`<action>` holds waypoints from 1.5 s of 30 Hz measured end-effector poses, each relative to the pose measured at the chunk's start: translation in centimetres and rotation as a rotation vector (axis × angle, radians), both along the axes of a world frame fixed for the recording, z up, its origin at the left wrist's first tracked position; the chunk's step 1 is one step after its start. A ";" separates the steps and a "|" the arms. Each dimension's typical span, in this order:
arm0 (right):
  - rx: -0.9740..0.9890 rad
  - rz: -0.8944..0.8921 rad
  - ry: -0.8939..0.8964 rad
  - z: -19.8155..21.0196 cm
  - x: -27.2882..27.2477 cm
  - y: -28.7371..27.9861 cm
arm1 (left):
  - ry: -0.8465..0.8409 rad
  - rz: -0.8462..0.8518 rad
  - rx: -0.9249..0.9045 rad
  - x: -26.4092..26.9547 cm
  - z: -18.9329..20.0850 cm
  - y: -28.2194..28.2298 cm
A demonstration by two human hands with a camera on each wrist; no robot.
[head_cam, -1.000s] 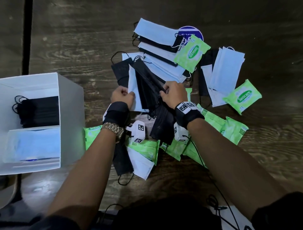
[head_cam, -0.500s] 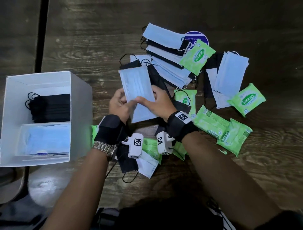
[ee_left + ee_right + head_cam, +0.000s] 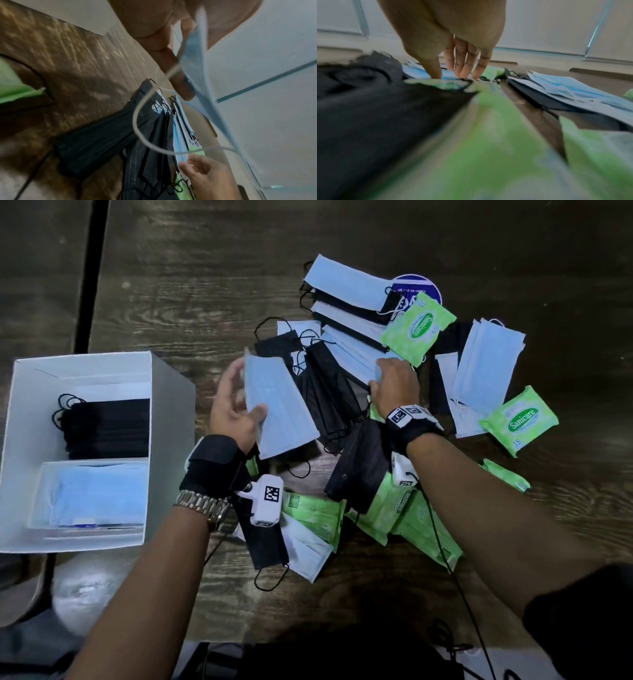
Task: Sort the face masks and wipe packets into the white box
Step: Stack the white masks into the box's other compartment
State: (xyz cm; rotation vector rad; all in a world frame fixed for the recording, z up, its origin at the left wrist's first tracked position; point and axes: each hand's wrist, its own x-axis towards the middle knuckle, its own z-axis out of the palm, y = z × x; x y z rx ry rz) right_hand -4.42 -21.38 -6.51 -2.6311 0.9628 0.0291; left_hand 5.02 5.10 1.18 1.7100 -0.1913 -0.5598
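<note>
My left hand (image 3: 239,395) pinches a light blue face mask (image 3: 279,409) by its left edge, lifted off the pile; its white ear loop (image 3: 142,135) dangles in the left wrist view. My right hand (image 3: 387,371) reaches into the pile, its straight fingertips (image 3: 462,74) touching a blue mask (image 3: 419,72) lying there. Black masks (image 3: 329,392), more blue masks (image 3: 486,364) and green wipe packets (image 3: 419,332) (image 3: 519,421) are strewn over the table. The white box (image 3: 171,412) stands at the left, with black masks (image 3: 106,429) in its far compartment and blue masks (image 3: 99,494) in its near one.
More green packets (image 3: 404,518) and a black mask (image 3: 267,546) lie under my wrists near the table's front. A round blue disc (image 3: 416,289) peeks from under the far masks. A thin cable (image 3: 455,577) trails from my right wrist. A dark gap (image 3: 90,275) runs behind the box.
Both hands held the blue mask half a second ago. The right hand has let go and moved forward-right onto the pile; the left hand holds the mask alone.
</note>
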 end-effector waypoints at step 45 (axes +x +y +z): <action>0.065 -0.020 0.126 0.6 3.0 -0.9 | 0.286 0.054 0.140 -2.5 -2.3 -4.7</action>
